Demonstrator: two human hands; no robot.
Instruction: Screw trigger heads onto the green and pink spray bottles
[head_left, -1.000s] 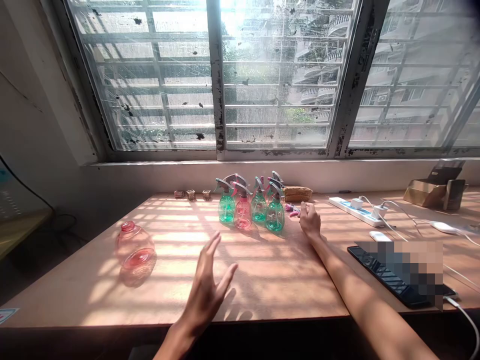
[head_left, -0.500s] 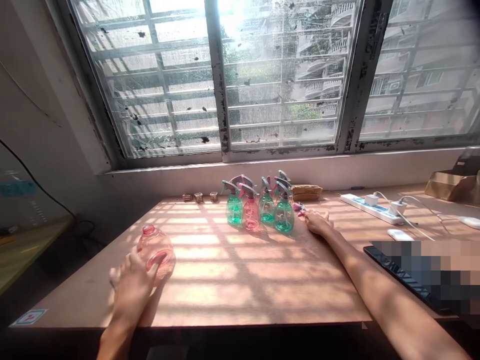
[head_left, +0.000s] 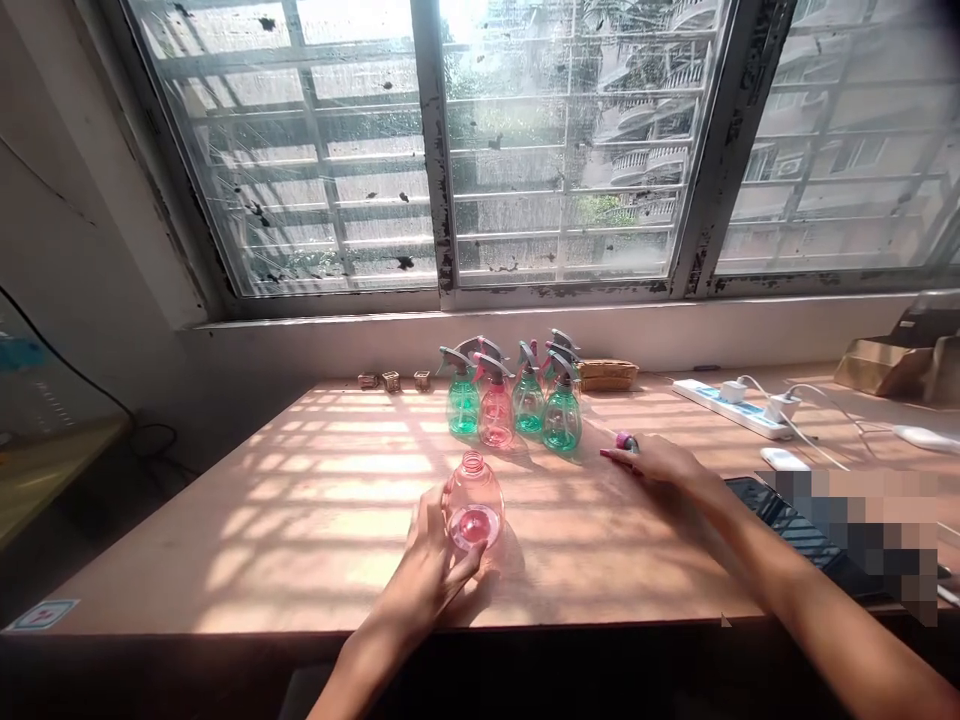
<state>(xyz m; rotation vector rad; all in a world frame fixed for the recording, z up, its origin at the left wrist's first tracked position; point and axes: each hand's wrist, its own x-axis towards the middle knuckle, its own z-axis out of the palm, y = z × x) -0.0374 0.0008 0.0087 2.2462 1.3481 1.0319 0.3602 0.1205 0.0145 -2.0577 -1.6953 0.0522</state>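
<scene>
One table spans the foreground, barred with sunlight, and on it the job looks well advanced but not complete. Over at the far side, next in size, a cluster of spray bottles: four plain to see in front, more tops poking up behind, and those four all stand upright with their heads on. Done, by the look of it!

Now the odd one out, a lone pink bottle, nearer the front edge and about mid-table. The left hand has it, fingers curled round its left side, thumb low across the front. Its neck is bare, so the top is the part that looks undone. Neck up, base down, long axis close to upright; whether the base touches the wood, I can't tell.

Smallest of all, off to the right and well apart from the bottle: what looks like a spray head. The right hand holds it, fingers drawn in narrow, low over the table. Much of it is hidden, but a slim pink part points left, lying nearly level.
</scene>
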